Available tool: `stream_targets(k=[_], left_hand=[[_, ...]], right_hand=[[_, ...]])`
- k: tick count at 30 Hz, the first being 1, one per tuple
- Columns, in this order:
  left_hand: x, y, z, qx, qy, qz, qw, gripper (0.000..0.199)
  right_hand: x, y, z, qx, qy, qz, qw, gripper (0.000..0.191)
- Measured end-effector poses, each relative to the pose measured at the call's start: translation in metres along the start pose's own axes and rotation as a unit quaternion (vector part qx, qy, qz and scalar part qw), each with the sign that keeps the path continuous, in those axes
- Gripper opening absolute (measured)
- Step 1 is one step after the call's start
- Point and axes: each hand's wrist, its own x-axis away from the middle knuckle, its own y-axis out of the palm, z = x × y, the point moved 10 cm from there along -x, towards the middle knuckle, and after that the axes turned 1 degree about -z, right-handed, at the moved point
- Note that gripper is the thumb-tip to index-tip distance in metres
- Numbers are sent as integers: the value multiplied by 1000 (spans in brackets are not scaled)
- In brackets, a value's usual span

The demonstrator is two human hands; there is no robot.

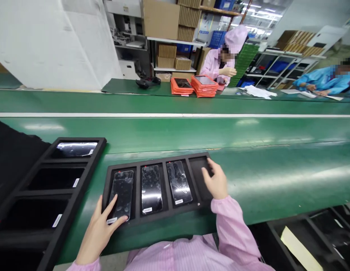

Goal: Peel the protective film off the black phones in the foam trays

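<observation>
A black foam tray (137, 194) with several compartments lies in front of me. My left hand (103, 226) is at its left end, thumb and forefinger on the lower part of a smartphone (122, 192) with a glossy dark face. This phone's lower end overlaps the tray's near rim. Two more film-covered phones, one in the second compartment (151, 188) and one in the third (179, 182), lie face up with white labels at their near ends. Over the bare right-hand compartment (198, 171) is my right hand (217, 182), thumb and fingers apart, holding nothing.
Another black tray (87, 178) with dark phones stands at left. At lower right are more black trays (276, 229) and a pale yellow strip (300, 248). Across the green bench (262, 130) are orange stacks (204, 88), a black device (148, 82) and two co-workers.
</observation>
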Motion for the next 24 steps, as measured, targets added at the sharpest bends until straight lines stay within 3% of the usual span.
stream_targets(k=[2,3,6,9,14,19,22,24], left_hand=[[-1,3,-2,-6,17,-2,1000,71],[-2,5,0,-3,32,1,999,70],[-9,18,12,17,78,-4,997,69],[-23,28,29,7,103,-10,995,61],[-41,35,57,-32,152,-25,988,55],[-48,48,74,13,160,-57,985,58],[-56,57,92,61,197,-64,976,57],[-61,59,103,56,225,-70,970,55]], right_hand=[[-2,-48,43,118,87,71,987,64],[2,-62,69,143,152,66,976,64],[19,-78,121,121,237,9,964,50],[39,-83,140,65,268,-39,960,47],[79,-88,143,-116,312,-114,936,52],[118,-121,155,-204,327,-3,923,61],[139,-163,166,-215,327,85,917,85],[157,-200,177,-208,335,149,907,90]])
